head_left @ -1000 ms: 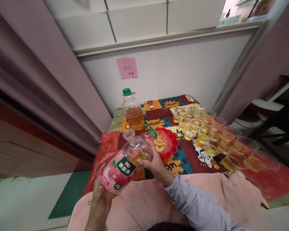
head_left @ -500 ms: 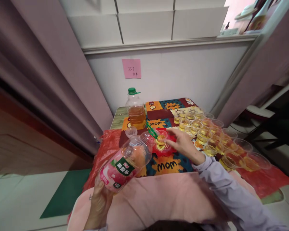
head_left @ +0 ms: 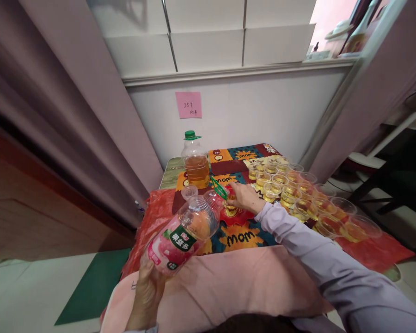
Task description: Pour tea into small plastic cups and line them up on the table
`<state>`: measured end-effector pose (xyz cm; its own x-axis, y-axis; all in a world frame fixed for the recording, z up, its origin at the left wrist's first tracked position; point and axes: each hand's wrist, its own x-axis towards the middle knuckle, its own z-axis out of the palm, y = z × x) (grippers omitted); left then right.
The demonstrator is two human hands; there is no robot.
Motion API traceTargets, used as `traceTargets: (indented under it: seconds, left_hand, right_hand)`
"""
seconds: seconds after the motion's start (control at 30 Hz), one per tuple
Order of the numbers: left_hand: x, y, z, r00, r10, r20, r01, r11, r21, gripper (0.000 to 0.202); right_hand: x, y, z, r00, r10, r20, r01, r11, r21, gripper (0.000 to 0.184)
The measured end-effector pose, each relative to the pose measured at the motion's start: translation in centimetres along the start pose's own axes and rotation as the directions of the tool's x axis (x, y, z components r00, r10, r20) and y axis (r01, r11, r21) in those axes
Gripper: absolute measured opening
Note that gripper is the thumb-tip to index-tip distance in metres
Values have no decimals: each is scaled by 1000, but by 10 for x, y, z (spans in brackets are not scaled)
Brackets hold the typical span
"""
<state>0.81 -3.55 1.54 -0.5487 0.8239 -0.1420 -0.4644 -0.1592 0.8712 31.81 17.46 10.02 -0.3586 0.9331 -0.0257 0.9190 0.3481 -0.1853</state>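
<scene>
My left hand (head_left: 148,286) is wrapped round the lower end of a large clear plastic bottle (head_left: 180,238) with a pink label. The bottle is tilted, its neck pointing away and to the right, and a green cap (head_left: 219,188) hangs at its mouth. At that mouth, my right hand (head_left: 244,198) has its fingers closed round a small clear plastic cup (head_left: 230,204) holding yellow liquid. The hand covers much of the cup. Under it lies a red scalloped mat (head_left: 241,217). Whether liquid is flowing, I cannot tell.
Several clear cups of yellow liquid (head_left: 291,196) stand in rows at the right. A green-capped bottle of amber drink (head_left: 197,171) stands at the back left, with a clear cup (head_left: 189,192) in front of it. A pink cloth (head_left: 225,282) covers the near edge.
My right hand has moved in toward the bottle mouth and now hides more of the cup. The tilted bottle stays nearly in place in my left hand. The view has shifted slightly.
</scene>
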Motion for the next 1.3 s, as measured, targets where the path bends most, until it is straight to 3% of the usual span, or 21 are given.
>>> traceTargets:
  seconds: [0.27, 0.4, 0.53, 0.7, 0.83, 1.0, 1.3]
  left_hand:
    - [4, 0, -1, 999, -5, -44, 7, 999, 31, 97]
    - [2, 4, 6, 998, 3, -59, 0, 999, 49, 97]
    - [1, 9, 13, 999, -21, -39, 23, 998, 58, 97]
    - [-1, 12, 18, 998, -12, -57, 16, 997, 73, 97]
    - [-2, 11, 20, 998, 10, -68, -6, 998, 59, 98]
    - [-2, 12, 20, 998, -7, -60, 10, 999, 53, 98]
    - [-7, 18, 30, 997, -16, -74, 19, 999, 38, 101]
  right_hand:
    - [-10, 4, -17, 999, -33, -30, 33, 999, 0, 66]
    - [-28, 40, -42, 992, -86, -91, 90, 995, 40, 75]
    - [-52, 90, -56, 974, -185, -135, 197, 977, 82, 66]
    - [-80, 138, -41, 986, -152, -64, 149, 988, -49, 57]
    - [-91, 160, -24, 990, -132, -52, 129, 989, -71, 49]
    - [-96, 168, -10, 989, -96, -116, 92, 995, -39, 46]
    - [-102, 163, 0, 996, 29, -86, -37, 995, -89, 46]
